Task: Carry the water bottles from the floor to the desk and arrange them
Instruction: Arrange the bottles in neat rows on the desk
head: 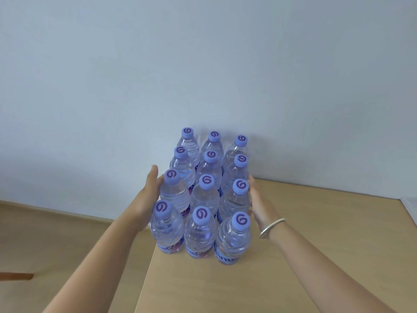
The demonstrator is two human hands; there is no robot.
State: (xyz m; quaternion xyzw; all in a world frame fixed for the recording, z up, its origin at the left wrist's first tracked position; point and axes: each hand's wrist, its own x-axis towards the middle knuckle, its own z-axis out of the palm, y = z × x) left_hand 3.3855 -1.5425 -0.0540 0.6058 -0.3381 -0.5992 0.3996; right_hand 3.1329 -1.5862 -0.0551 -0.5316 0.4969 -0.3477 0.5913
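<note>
Standing upright in a three-by-four block at the worktop (293,256) near-left corner: twelve bottles (204,195). Left hand (147,199) and right hand (259,204) apart, fingers straight, flat against opposite block sides. Bracelet (270,227) on right wrist.

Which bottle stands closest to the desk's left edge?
The front-left bottle, nearest the camera in the left column: its base sits almost at the desk edge, and the other front bottles stand further right.

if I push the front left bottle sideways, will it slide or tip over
The front left bottle looks full, so probably heavy and steady. It is tall and narrow, so a push near the cap may tip it. It stands at the desk edge, so sliding left risks a fall.
</note>
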